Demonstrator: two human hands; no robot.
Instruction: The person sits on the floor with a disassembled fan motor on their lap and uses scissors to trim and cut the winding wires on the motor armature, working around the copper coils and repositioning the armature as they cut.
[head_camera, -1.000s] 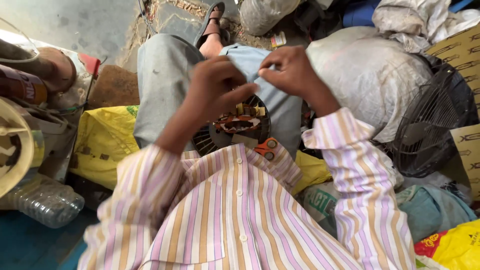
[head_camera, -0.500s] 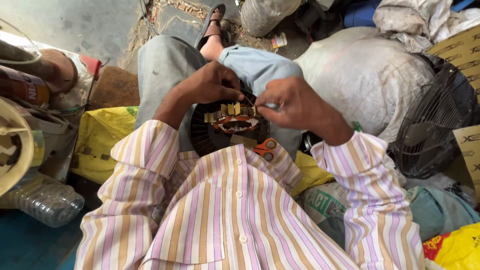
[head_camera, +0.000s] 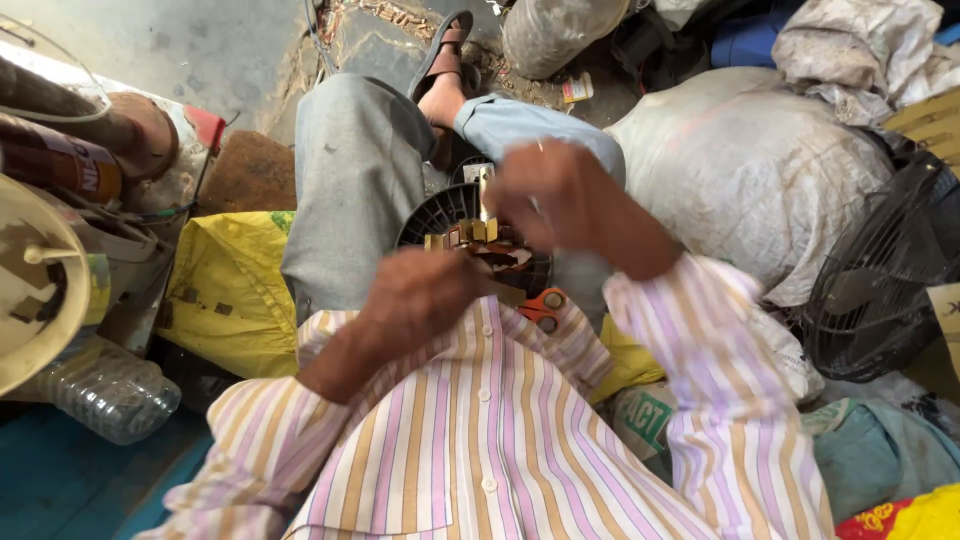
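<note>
motor (head_camera: 478, 240) on my lap, frame centre | left hand (head_camera: 420, 295) closed on its near edge | right hand (head_camera: 545, 190) blurred, grip unclear | steady it, pull windings gently

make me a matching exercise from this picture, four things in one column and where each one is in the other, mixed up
Things:
1. fan motor
2. plastic bottle
3. fan guard
4. sandal

Places:
a. lying at the lower left, beside the yellow bag
b. on the foot at the top of the picture
c. on the lap, between the left hand and the right hand
d. at the right edge, next to the white sack

Pairs: 1-c, 2-a, 3-d, 4-b
</note>
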